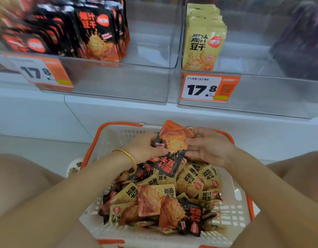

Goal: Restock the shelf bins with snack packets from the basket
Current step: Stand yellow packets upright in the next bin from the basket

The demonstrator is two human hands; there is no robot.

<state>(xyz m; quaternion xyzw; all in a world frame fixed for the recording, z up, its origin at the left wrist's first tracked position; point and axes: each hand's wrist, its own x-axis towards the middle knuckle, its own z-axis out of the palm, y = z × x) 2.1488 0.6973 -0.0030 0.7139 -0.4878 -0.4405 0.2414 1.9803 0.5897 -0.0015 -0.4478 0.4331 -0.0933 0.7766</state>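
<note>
Now we have a small stack of black-and-orange foil snack packets (172, 143) raised just above the white plastic mesh basket with orange rim (115, 136), which sits between our knees below the shelf. Our left hand (145, 149) has its fingers curled round the stack's left edge, and our right hand (211, 149) pinches the right edge between thumb and nearly straight fingers. The step, as we judge it, is squaring the stack before shelving. We should tap the edges level and turn every face the same way, since the lower packet hangs skewed. These belong in the left clear plastic shelf bin (118, 81), upright against the standing row of black packets (99, 33), not in the right clear plastic bin (270, 93) with the pale yellow packets (202, 45). The mixed heap of yellow and black packets (163, 199) in the basket needs sorting by colour as we pick.
</note>
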